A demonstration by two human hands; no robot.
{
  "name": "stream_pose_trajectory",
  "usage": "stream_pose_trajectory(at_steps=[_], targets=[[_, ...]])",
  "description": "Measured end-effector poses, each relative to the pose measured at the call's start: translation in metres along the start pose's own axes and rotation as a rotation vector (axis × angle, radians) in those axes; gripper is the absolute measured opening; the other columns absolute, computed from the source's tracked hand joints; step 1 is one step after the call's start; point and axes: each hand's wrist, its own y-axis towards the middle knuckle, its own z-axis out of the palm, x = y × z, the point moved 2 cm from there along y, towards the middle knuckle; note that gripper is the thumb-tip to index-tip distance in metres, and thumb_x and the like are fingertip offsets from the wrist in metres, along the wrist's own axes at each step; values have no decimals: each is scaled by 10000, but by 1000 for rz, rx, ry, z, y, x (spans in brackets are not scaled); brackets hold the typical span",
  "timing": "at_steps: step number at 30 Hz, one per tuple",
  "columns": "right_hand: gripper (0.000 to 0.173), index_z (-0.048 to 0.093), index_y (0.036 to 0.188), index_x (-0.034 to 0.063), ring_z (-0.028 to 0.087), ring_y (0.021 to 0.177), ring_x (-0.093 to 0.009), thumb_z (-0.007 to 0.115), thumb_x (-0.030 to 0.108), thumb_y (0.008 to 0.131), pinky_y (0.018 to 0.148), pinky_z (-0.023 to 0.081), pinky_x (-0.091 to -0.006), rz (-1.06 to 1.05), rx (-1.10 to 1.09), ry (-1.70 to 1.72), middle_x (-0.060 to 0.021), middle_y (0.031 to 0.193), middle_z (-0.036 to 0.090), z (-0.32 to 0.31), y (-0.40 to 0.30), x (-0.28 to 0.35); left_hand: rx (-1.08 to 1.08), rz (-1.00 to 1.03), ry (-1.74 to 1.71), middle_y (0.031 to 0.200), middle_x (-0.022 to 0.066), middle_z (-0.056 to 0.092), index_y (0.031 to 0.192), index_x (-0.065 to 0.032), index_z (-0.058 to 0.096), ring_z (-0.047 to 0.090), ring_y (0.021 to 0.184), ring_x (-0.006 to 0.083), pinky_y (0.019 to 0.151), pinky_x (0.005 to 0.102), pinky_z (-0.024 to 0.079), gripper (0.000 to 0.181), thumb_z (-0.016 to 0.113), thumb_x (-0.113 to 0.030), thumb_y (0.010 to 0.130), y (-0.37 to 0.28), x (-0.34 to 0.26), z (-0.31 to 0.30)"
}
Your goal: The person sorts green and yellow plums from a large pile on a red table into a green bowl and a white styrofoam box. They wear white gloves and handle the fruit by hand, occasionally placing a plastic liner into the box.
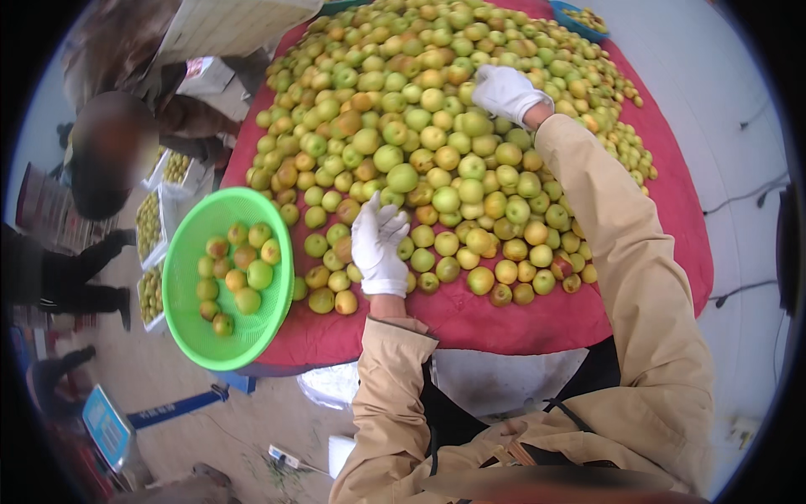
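Note:
A big heap of round green and russet fruits (446,200), which look like jujubes, covers a table spread with red cloth (535,324). My left hand (379,242), in a white glove, rests at the near side of the heap with its fingers apart and no fruit visible in it. Farther up the pile, my right hand (509,91), also gloved in white, reaches down among the fruits. Its fingertips are hidden, so whether it holds one cannot be seen. Left of my left hand, a bright green plastic mesh basket (189,309) holds several fruits.
A blue basin (560,9) of fruit stands at the far right corner. Beyond the table's left side are white boxes (162,242) of fruit and other people (113,151). A scale display (108,428) on a blue frame stands lower left. Cables (743,290) lie at right.

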Motion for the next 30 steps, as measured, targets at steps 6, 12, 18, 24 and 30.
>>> stream_pose_trajectory(at_steps=[6,12,18,24,30], targets=[[500,501,1230,169,580,961,-301,511,164,730,792,471,-399,-569,235,-259,-208,990,601,44,10,154,-6,35,-95,961,89,563,1223,-63,475,573,769,178,691,306,477,452,495,-361,883,-4,-1,-3],[424,560,1109,37,631,799,-330,570,153,701,671,512,-392,-712,287,-499,-200,909,630,91,9,187,-95,24,-134,1006,92,547,1201,-63,473,569,774,168,663,299,495,386,511,-288,890,-1,-5,-4],[430,335,1264,-36,612,825,-370,310,118,864,716,484,-442,-154,-7,-82,-244,906,611,141,14,129,-109,20,-195,1149,145,478,1217,-54,426,528,954,233,804,352,468,412,525,-274,883,-1,-7,4],[460,341,1306,100,576,966,-349,375,239,869,797,461,-437,-225,114,-16,-240,1083,553,115,-1,133,-63,72,-158,1254,195,411,1287,-76,369,479,1089,313,919,413,398,505,524,-317,872,-1,-5,-6],[585,580,1051,32,572,966,-318,662,443,643,843,449,-376,-708,255,92,-215,1059,559,56,-51,181,-101,128,-246,1325,204,331,1363,-133,262,453,1124,312,943,425,370,538,464,-322,902,-3,-7,-4]])
